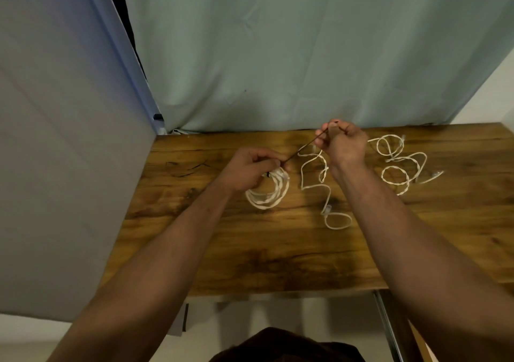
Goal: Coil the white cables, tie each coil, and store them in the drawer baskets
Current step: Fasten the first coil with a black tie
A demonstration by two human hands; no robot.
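A coiled white cable hangs from my left hand, which grips the top of the coil and one end of a thin dark tie. My right hand pinches the tie's other end, raised toward the back of the table, so the tie runs taut between both hands. A loose white cable lies uncoiled between my arms on the wooden table. Another loose white cable lies tangled to the right of my right hand.
A pale curtain hangs behind the table and a grey panel stands on the left. A few thin dark ties lie on the table left of my left hand. A drawer rail shows below the table's front right.
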